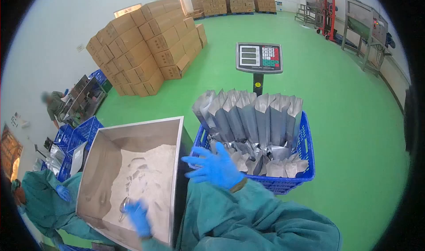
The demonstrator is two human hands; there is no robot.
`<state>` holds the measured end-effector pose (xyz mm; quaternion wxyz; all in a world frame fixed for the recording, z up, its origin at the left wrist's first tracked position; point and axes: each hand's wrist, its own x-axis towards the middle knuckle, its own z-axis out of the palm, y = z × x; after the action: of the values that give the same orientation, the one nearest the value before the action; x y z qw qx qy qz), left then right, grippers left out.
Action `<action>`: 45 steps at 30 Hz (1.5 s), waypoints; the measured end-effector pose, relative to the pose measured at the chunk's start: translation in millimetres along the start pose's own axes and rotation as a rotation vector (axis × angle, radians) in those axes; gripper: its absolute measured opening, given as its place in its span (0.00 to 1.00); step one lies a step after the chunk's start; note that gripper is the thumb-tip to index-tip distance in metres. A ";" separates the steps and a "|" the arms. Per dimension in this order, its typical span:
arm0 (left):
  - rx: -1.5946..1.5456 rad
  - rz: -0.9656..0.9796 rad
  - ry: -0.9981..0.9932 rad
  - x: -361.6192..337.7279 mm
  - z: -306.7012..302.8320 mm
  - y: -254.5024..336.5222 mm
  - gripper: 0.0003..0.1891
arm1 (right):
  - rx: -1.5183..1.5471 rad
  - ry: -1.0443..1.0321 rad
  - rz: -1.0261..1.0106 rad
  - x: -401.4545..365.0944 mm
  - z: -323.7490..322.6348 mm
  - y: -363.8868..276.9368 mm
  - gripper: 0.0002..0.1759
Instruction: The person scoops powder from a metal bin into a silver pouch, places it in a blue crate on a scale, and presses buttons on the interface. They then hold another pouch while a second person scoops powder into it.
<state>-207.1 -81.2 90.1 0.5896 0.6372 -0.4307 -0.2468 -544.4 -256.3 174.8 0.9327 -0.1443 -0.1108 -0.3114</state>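
Note:
My left hand (139,218), in a blue glove and smeared by motion, is over a steel bin (179,158). Its fingertips are right at a metal scoop (123,208) that rests in pale powder (152,175); whether they grip it I cannot tell. My right hand (218,167), also blue-gloved, hovers with fingers spread beside the near left side of a blue plastic basket (308,151). It holds nothing. Silver foil pouches (262,118) stand upright in a row at the basket's back, with more pouches (283,167) crowded in front.
A scale display (259,57) rises on a post behind the basket. Person in green (42,198) is left of the bin; another person (56,105) works at a far bench. Stacked cartons (146,42), blue crates (84,133), a red lifter (327,14) and steel machines (365,31) stand around.

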 end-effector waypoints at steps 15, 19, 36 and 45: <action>1.004 0.277 0.284 13.6 -68.2 171.9 0.15 | -1.820 1.067 -0.457 -147.2 -32.8 -295.4 0.15; 1.087 0.175 0.205 12.0 -48.9 167.9 0.15 | -2.502 1.605 0.107 -183.9 -86.8 -417.0 0.13; 1.448 -0.266 0.148 -40.4 -65.6 173.4 0.20 | -2.097 1.758 0.196 -203.4 -254.3 -449.5 0.13; 1.607 -0.391 0.119 -88.2 -99.4 190.9 0.22 | -2.433 0.846 -0.319 -255.4 -269.6 -483.0 0.15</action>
<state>-219.3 59.1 275.2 -0.0772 0.9397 -0.3252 0.0721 -1008.5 -576.5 -56.1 0.1189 -0.7699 0.5269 -0.3398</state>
